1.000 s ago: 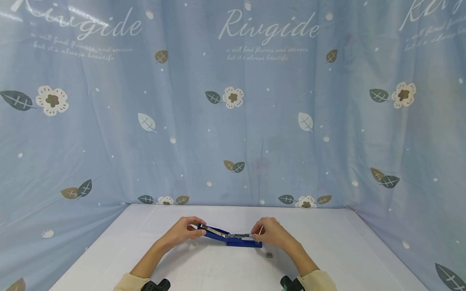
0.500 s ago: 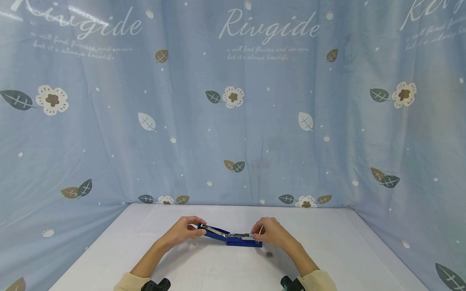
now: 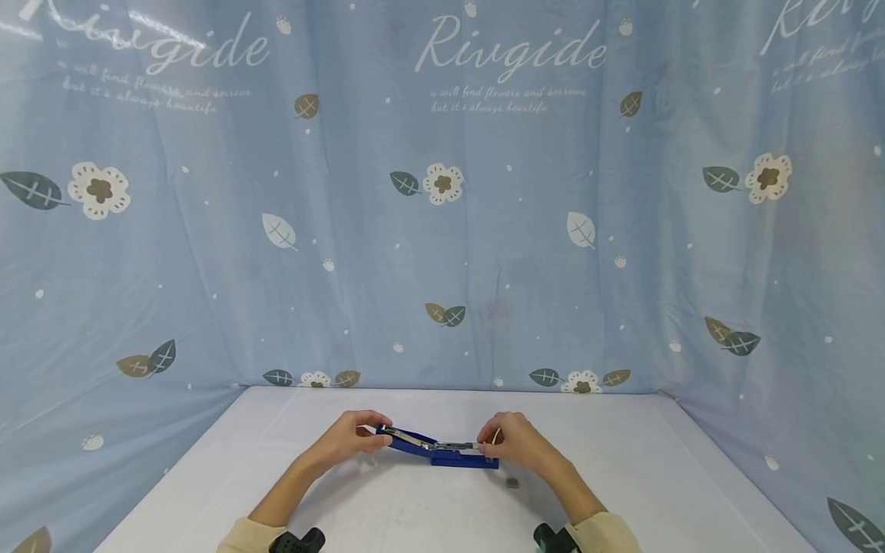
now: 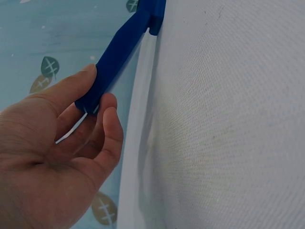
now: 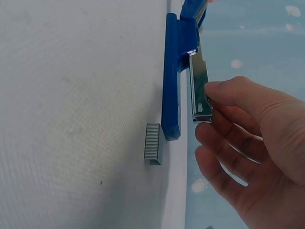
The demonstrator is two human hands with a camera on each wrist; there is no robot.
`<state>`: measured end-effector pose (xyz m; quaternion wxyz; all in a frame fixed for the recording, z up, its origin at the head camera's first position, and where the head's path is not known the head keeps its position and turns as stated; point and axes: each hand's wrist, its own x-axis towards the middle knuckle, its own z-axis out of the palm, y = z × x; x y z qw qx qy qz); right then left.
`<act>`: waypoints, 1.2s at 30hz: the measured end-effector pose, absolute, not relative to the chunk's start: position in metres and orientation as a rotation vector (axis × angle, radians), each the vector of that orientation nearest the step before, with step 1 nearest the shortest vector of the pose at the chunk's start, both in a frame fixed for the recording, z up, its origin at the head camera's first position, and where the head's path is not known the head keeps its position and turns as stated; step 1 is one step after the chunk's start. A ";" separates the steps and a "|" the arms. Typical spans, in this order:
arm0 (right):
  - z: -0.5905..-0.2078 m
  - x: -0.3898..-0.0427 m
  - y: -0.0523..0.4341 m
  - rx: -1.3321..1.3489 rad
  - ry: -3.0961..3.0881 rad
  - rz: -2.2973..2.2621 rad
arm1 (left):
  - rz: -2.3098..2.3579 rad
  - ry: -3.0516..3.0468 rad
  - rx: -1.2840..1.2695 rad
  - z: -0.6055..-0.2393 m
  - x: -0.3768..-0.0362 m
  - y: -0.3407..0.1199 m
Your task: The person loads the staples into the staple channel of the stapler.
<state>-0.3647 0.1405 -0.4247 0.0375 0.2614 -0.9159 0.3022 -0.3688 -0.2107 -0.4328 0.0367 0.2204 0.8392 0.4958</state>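
A blue stapler (image 3: 465,460) lies spread open on the white table, its base flat and its top cover swung up to the left. My left hand (image 3: 354,435) pinches the end of that cover between thumb and fingers; the left wrist view shows the thumb on the blue cover (image 4: 114,57). At the other end, my right hand (image 3: 515,441) holds the tip of the metal staple magazine (image 5: 199,86), thumb on its side, raised above the base. A short strip of staples (image 5: 152,143) rests on the table near the base's front end, in front of my right hand.
The white table (image 3: 415,514) reaches back to a blue patterned curtain (image 3: 442,253), which also hangs along both sides. Dark wrist devices (image 3: 297,541) sit by the beige sleeves at the near edge.
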 end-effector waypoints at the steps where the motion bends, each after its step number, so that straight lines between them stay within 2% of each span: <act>1: -0.425 -0.365 0.141 0.803 -2.810 0.926 | 1.521 2.577 0.676 -0.433 -0.369 -0.211; 36: -0.422 -0.363 0.147 0.847 -2.815 0.939 | 1.524 2.575 0.674 -0.432 -0.368 -0.210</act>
